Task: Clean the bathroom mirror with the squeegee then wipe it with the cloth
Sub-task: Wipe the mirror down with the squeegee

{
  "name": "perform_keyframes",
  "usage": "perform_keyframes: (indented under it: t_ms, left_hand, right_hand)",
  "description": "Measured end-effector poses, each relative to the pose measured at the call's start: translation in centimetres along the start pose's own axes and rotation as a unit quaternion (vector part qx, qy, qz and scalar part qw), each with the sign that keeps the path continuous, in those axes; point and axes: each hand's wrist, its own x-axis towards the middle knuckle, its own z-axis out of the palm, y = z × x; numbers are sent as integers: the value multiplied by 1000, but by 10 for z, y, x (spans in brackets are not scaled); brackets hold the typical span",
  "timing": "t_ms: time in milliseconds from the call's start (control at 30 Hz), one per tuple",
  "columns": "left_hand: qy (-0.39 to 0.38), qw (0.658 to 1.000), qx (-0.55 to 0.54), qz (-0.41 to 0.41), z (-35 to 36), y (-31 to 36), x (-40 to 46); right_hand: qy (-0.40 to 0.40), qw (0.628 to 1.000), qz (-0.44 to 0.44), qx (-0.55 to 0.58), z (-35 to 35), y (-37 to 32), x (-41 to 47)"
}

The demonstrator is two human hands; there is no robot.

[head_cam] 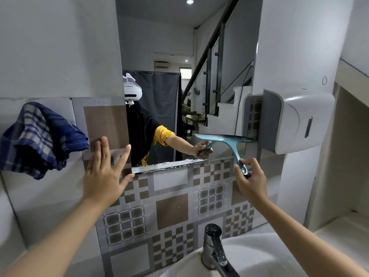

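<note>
Right hand: fingers clamped round the lower end of the teal squeegee handle, thumb on the near side. Handle runs up and slightly left from the grip to the blade, which lies roughly level against the lower right part of the mirror, its right tip close to the mirror's right edge. The glass shows the reflection of the gripping hand and a yellow sleeve meeting the blade. Left hand: fingers spread apart and extended, holding nothing, palm toward the wall, laid over the mirror's lower left corner; thumb at the bottom edge, index finger along the left edge. Whether the palm presses flat on the tile cannot be told. A streak of white foam or water residue runs along the mirror's bottom edge between the two hands. Blue plaid cloth hangs bunched on the wall, left of the left hand and apart from it. Patterned tile panel sits below the mirror. White dispenser is mounted just right of the mirror. Chrome faucet and white sink are at the bottom, between the forearms.
</note>
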Motion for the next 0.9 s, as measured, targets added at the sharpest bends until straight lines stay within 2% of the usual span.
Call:
perform_keyframes:
  t_ms: [467,700,900]
  left_hand:
    - [-12,1000,-17,-7,-3,2,0]
    - [-6,1000,-25,-8,-2,3,0]
    - [-16,1000,-17,-16,-1,3,-1]
  right_hand:
    - [51,975,154,153,29,-18,-17]
    - [68,926,292,232,43,-42,-25]
    - [39,906,322,270,64,-71,-46]
